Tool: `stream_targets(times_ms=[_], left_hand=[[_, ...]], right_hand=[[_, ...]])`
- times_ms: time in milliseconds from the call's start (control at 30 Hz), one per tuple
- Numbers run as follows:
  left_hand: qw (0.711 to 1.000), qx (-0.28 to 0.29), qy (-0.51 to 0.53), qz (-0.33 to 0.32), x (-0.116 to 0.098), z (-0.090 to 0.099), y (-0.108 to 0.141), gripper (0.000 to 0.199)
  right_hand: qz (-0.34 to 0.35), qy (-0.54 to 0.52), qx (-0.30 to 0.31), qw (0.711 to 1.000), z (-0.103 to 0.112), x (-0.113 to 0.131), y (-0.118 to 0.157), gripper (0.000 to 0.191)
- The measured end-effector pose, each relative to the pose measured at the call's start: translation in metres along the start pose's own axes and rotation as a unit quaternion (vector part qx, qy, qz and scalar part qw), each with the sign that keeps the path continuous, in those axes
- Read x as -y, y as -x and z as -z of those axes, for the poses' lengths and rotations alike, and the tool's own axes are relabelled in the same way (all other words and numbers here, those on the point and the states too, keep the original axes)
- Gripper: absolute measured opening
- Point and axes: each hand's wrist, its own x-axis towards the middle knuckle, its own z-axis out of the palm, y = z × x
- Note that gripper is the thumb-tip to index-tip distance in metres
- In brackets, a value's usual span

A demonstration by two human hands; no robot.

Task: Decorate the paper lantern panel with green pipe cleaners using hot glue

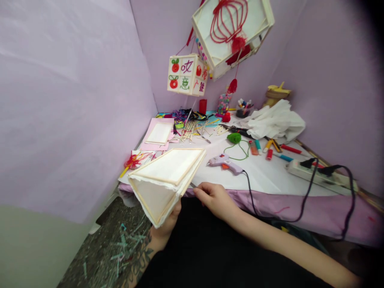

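My left hand point(170, 222) is closed round the underside of a half-built lantern point(169, 166), made of white paper panels edged with thin wooden sticks. It is tilted, with one side facing me; its lower edge hides part of my fingers. My right hand point(214, 198) is closed just right of the lantern, thumb and fingers pinching a thin grey tool point(193, 185). Most of that tool is hidden by the lantern and my fingers, so its kind does not show. A lilac hot glue gun point(225, 163) lies on the table beyond my right hand.
Two finished lanterns, a small one point(183, 76) and a large one point(231, 32), hang above the table. A framed paper panel point(159, 133) lies at left. Green yarn point(234, 138), markers, crumpled white paper point(276, 120) and a power strip point(318, 174) with black cords are at right.
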Motion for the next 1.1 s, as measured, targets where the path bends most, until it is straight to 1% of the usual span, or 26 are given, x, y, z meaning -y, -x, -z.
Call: stream_targets(times_ms=[167,367,533,700,800,867,933,967,1000,1033,1067,1100], left_hand=[[1.0,0.02,0.0,0.019,0.001,-0.001,0.001,0.042],[1.0,-0.005,-0.008,0.011,0.003,-0.004,0.002,0.051],[1.0,0.014,0.006,0.022,-0.004,-0.002,-0.001,0.057],[1.0,0.001,-0.007,0.019,-0.004,-0.001,-0.001,0.057],[1.0,-0.013,-0.015,0.019,0.0,0.0,-0.001,0.055],[0.999,-0.034,-0.018,0.023,0.001,0.002,-0.003,0.053],[0.997,-0.067,-0.02,0.027,0.002,0.004,-0.007,0.05],[0.996,-0.077,-0.02,0.028,0.002,0.005,-0.01,0.048],[0.996,-0.086,-0.019,0.029,0.002,0.005,-0.013,0.046],[0.995,-0.092,-0.017,0.032,0.001,0.005,-0.016,0.044],[0.995,-0.096,-0.014,0.035,0.0,0.005,-0.02,0.042],[0.994,-0.098,-0.01,0.04,-0.001,0.005,-0.024,0.041]], right_hand=[[0.003,0.002,-0.004,1.0,0.001,0.0,0.0,0.033],[0.011,0.001,-0.011,1.0,0.0,-0.002,-0.001,0.033],[0.025,-0.001,-0.018,1.0,0.001,-0.002,0.0,0.034],[0.024,0.005,-0.009,1.0,0.0,-0.001,0.003,0.032],[0.035,0.028,-0.022,0.999,0.006,-0.004,0.006,0.032],[0.05,0.048,-0.055,0.996,0.021,-0.011,0.005,0.03],[0.052,0.086,-0.125,0.987,0.047,-0.025,0.001,0.029],[0.043,0.118,-0.173,0.977,0.063,-0.034,-0.002,0.033],[0.022,0.162,-0.224,0.961,0.08,-0.045,-0.006,0.039],[-0.005,0.216,-0.257,0.942,0.097,-0.057,-0.01,0.044],[-0.028,0.274,-0.277,0.92,0.113,-0.068,-0.014,0.045],[-0.056,0.327,-0.28,0.901,0.127,-0.078,-0.018,0.044]])
